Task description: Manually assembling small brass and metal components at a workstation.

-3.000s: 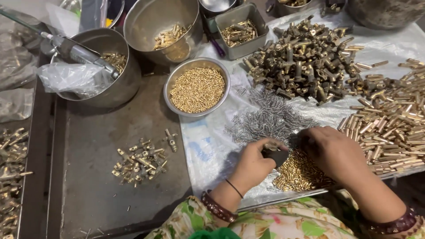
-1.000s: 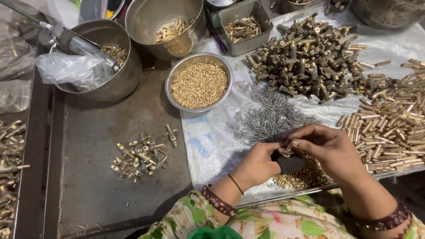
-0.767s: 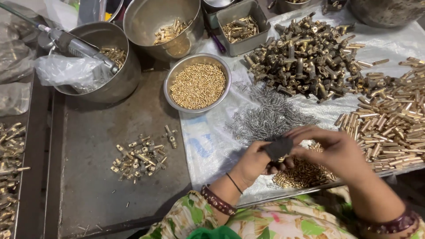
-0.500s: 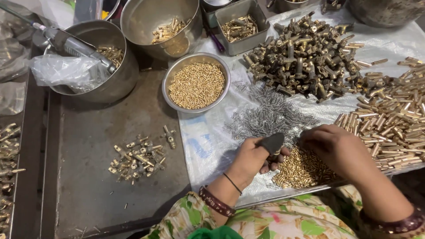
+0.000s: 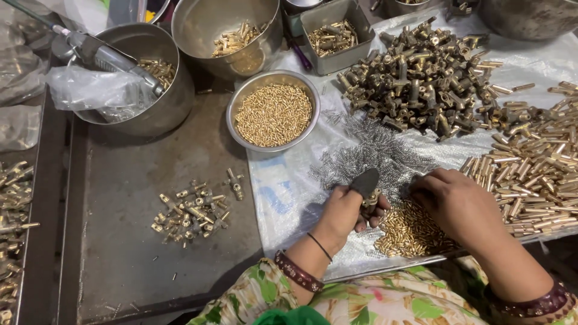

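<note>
My left hand holds a small brass fitting upright, with a dark cap over the thumb tip above it. My right hand rests palm down beside it, its fingertips at the edge of a tangle of thin wire springs. Between and below both hands lies a heap of small brass pins on the white plastic sheet.
A steel bowl of brass pins stands ahead of my left hand. A pile of dark brass T-fittings lies beyond, brass tubes at right. Several assembled fittings sit on the grey tray. More bowls stand behind.
My hands have come apart: the left hand keeps the fitting with the dark-capped thumb raised, while the right hand has moved off to the right, toward the springs and pins.
</note>
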